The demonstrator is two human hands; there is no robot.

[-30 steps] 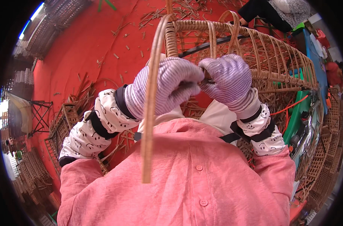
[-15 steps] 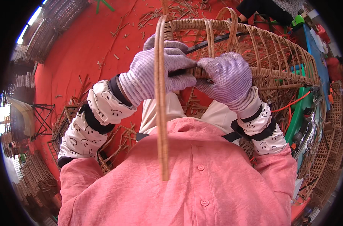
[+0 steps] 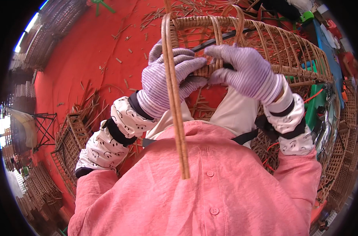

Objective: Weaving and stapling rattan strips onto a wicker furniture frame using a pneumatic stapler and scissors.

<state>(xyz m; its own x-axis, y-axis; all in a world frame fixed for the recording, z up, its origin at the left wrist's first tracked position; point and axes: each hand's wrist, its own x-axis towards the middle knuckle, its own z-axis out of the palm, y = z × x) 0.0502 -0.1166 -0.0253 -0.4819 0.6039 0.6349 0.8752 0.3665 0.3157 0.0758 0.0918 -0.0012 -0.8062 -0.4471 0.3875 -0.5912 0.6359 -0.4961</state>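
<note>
While my left grip [image 3: 157,81] clamps a wrapped rail [image 3: 204,71], a cane strip [image 3: 177,118] hangs loose, seemingly unfinished; ahead of me, the rattan basket [image 3: 192,22] looks mostly woven; my right grip [image 3: 251,72] sits parted around that rail.

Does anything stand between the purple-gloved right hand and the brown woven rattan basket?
Nothing visible: the right hand is at the basket's near edge. The long tan cane strip hangs across our view of the left hand.

Weaving wkshp, stacked wicker pcs [image 3: 49,35], cane scraps [image 3: 88,103] on red flr [image 3: 88,51]
</note>
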